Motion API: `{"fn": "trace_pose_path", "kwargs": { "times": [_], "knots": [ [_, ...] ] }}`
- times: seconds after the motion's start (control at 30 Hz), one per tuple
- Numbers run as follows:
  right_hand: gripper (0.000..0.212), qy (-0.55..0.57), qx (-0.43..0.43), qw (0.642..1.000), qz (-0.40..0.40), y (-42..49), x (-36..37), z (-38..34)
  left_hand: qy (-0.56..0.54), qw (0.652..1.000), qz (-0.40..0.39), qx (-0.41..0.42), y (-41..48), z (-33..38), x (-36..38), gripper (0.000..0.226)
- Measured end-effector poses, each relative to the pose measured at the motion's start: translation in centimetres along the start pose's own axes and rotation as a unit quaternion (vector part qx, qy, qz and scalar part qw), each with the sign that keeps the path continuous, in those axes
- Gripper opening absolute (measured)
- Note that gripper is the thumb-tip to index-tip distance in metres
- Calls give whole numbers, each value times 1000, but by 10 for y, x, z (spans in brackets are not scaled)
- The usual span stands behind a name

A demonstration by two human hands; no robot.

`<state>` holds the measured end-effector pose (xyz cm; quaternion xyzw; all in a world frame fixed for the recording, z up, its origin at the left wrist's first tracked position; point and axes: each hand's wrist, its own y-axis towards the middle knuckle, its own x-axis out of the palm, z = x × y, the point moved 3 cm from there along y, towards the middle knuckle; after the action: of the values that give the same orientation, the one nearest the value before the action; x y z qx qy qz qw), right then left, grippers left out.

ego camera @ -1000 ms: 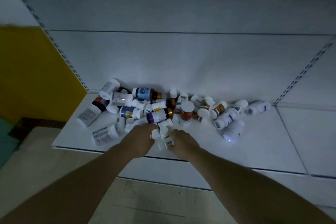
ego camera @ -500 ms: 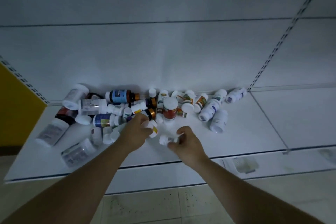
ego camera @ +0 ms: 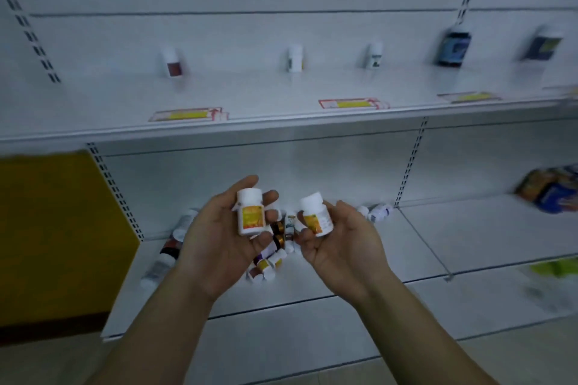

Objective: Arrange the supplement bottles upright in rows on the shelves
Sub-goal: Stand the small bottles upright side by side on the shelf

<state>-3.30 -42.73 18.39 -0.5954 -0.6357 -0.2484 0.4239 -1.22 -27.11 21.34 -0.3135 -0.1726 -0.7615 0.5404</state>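
My left hand [ego camera: 219,241] is turned palm up and holds a small white bottle with a yellow-orange label [ego camera: 250,216] between its fingers and thumb. My right hand [ego camera: 341,241], also palm up, holds a second small white bottle with the same label [ego camera: 314,214]. Both hands are raised above the lower shelf [ego camera: 406,247]. Behind them lies the pile of toppled bottles [ego camera: 269,262], mostly hidden. On the upper shelf [ego camera: 281,94] several bottles stand upright and spaced apart, among them a white one with a red label [ego camera: 172,62] and a dark blue one [ego camera: 453,47].
Yellow-red price tags [ego camera: 187,115] lie along the upper shelf's front edge. Colourful packets [ego camera: 550,192] sit on the lower shelf at the far right. A yellow panel [ego camera: 56,228] stands to the left. Slotted uprights [ego camera: 409,162] divide the shelf bays.
Both hands picked a small bottle out of the pile and lifted it, palms turning up. The view tilted upward, bringing the upper shelf into sight.
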Motion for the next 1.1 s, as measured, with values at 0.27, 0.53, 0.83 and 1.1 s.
{"fn": "trace_pose_path", "kwargs": {
  "times": [0.27, 0.53, 0.83, 1.1],
  "knots": [
    [25, -142, -117, 983, -10, -43, 69, -28, 83, 991, -68, 81, -37, 43, 47, 37],
    [25, -160, -166, 971, -57, -38, 102, -94, 113, 978, -129, 118, -16, 59, 108, 35],
    [17, -302, -200, 928, -85, 11, 102, -183, 331, 923, -16, 197, 66, 67, 149, 43],
    [23, -532, -185, 825, -46, 96, 100, -234, 592, 777, 116, 180, 136, 83, 141, 42]
  ]
}}
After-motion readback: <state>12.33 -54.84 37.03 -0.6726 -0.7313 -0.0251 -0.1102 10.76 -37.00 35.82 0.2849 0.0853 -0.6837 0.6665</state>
